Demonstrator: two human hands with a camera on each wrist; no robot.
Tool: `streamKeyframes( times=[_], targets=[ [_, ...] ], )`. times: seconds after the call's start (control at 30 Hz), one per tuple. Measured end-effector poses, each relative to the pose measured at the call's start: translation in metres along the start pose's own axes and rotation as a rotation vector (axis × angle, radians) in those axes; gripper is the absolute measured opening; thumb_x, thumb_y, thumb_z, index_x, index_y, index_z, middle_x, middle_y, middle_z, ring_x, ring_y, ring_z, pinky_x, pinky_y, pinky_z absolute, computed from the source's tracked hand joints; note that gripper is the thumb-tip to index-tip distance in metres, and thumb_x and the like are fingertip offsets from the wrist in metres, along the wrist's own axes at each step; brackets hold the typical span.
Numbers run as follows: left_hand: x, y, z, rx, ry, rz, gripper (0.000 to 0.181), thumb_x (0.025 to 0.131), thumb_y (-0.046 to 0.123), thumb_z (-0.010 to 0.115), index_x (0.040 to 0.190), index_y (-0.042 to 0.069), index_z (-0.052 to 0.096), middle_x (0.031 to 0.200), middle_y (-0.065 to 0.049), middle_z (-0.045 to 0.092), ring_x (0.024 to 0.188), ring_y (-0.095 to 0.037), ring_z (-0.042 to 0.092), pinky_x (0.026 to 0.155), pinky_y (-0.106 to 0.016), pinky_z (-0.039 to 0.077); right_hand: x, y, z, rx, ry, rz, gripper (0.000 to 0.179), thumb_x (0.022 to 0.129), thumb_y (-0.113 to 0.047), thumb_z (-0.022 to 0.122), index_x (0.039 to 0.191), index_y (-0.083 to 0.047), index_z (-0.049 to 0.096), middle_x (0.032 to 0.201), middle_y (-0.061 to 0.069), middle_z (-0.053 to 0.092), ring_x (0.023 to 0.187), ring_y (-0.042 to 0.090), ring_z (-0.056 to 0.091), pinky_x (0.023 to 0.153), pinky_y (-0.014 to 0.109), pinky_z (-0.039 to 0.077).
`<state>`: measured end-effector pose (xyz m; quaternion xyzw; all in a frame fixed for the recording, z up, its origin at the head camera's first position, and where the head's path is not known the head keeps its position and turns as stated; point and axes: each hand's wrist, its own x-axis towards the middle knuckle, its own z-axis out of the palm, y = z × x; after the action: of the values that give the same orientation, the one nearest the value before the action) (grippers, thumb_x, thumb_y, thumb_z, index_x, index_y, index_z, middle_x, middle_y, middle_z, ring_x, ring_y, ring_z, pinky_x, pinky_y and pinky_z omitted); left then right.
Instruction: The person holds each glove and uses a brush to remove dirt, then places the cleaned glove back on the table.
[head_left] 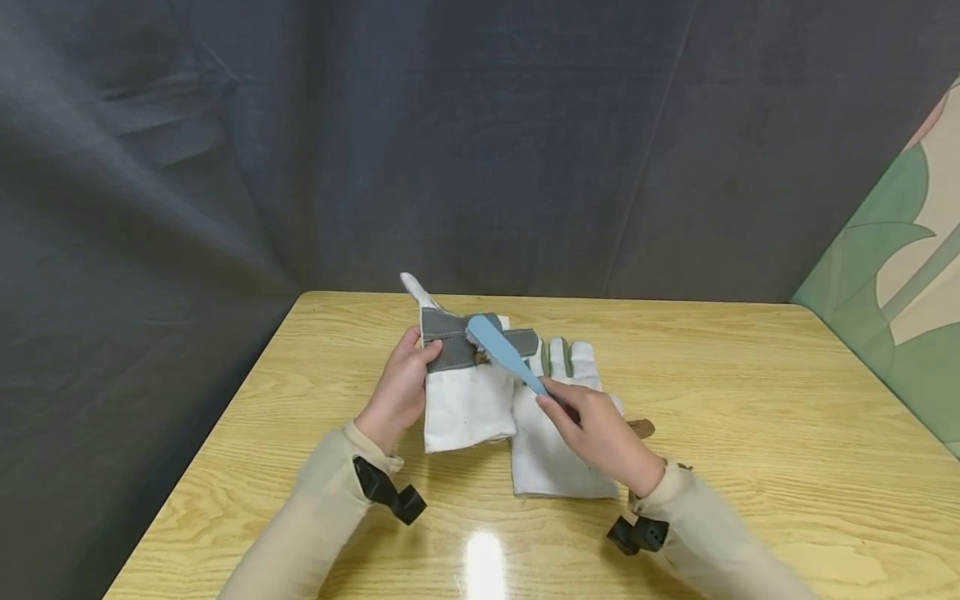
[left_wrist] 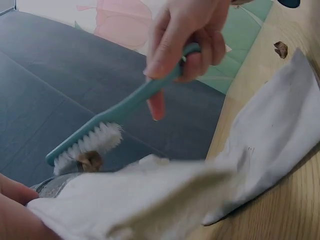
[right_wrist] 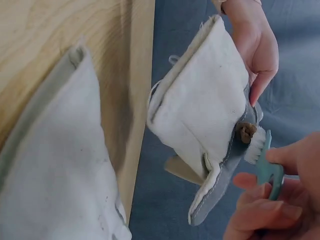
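My left hand [head_left: 401, 379] grips a white work glove [head_left: 468, 408] with grey patches by its side edge, thumb across the grey part, and holds it up off the table. In my right hand [head_left: 600, 429] is a blue-green brush [head_left: 498, 346], gripped by the handle. Its white bristles [left_wrist: 100, 140] face the glove's grey patch. A brown, crumpled, leaf-like clump [right_wrist: 246, 132] sits between the bristles and the glove. The second glove [head_left: 558, 467], white with green between its fingers, lies flat on the table, partly hidden beneath my right hand.
A brown dried scrap [head_left: 641, 428] lies on the wooden table [head_left: 750, 400] to the right of the second glove. Dark cloth [head_left: 480, 150] hangs behind the table and along its left side. A leaf-patterned panel [head_left: 900, 275] stands at the right.
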<state>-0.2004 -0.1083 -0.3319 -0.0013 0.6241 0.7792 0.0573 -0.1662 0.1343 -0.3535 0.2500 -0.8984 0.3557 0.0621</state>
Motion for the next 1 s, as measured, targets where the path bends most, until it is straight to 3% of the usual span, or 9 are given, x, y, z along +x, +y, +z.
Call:
streamKeyframes(
  times=[0.2, 0.5, 0.77, 1.0],
  targets=[
    [-0.001, 0.002, 0.001, -0.054, 0.051, 0.023, 0.026, 0.1, 0.01, 0.032, 0.124, 0.009, 0.039, 0.129, -0.013, 0.051, 0.094, -0.004, 0.059, 0.082, -0.021, 0.048, -0.007, 0.0, 0.0, 0.021, -0.047, 0.018, 0.036, 0.097, -0.021, 0.05, 0.128, -0.003, 0.056, 0.056, -0.006, 0.037, 0.046, 0.0, 0.026, 0.042, 0.019, 0.03],
    [-0.001, 0.002, 0.001, -0.112, 0.059, 0.027, 0.019, 0.099, 0.007, 0.033, 0.115, 0.009, 0.042, 0.102, 0.004, 0.058, 0.087, -0.002, 0.061, 0.077, -0.02, 0.049, -0.017, 0.002, 0.005, 0.004, -0.054, 0.045, 0.041, 0.097, -0.024, 0.051, 0.131, -0.001, 0.052, 0.058, -0.007, 0.042, 0.046, -0.001, 0.027, 0.043, 0.019, 0.031],
    [-0.001, 0.003, -0.001, -0.124, 0.058, 0.018, 0.021, 0.1, 0.007, 0.032, 0.119, 0.009, 0.041, 0.125, -0.008, 0.052, 0.092, 0.0, 0.06, 0.081, -0.018, 0.049, -0.021, 0.005, 0.01, 0.0, -0.032, 0.036, 0.04, 0.096, -0.022, 0.053, 0.129, 0.0, 0.054, 0.058, -0.007, 0.042, 0.047, -0.002, 0.028, 0.043, 0.018, 0.032],
    [0.0, 0.004, -0.001, -0.133, 0.072, 0.008, 0.022, 0.1, 0.007, 0.032, 0.12, 0.009, 0.041, 0.133, -0.013, 0.047, 0.094, -0.001, 0.059, 0.083, -0.018, 0.048, -0.024, 0.007, 0.014, -0.001, -0.027, 0.053, 0.04, 0.095, -0.022, 0.054, 0.129, 0.0, 0.054, 0.058, -0.008, 0.04, 0.047, -0.002, 0.028, 0.043, 0.018, 0.032]
  ],
)
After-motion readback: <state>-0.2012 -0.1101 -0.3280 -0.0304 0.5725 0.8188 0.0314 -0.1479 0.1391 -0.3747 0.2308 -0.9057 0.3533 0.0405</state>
